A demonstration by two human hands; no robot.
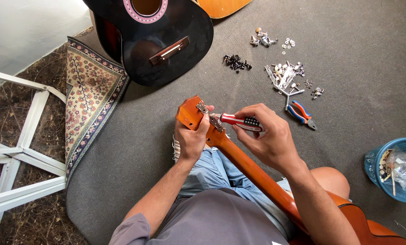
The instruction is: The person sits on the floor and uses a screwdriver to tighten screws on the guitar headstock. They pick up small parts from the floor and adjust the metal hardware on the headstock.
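An orange guitar lies across my lap, its neck (253,172) running up to the headstock (190,113). My left hand (190,140) wraps around the neck just below the headstock, thumb against a metal tuner plate (210,118). My right hand (263,138) grips a screwdriver with a red and black handle (240,121), its tip pointing left at the tuner plate.
A black guitar body (162,41) rests on the grey carpet ahead, with a patterned rug (92,90) to its left. Loose screws and tuner parts (284,72) lie scattered at upper right beside red-and-blue pliers (303,114). A blue mesh bin (396,170) stands right; a white frame (21,154) left.
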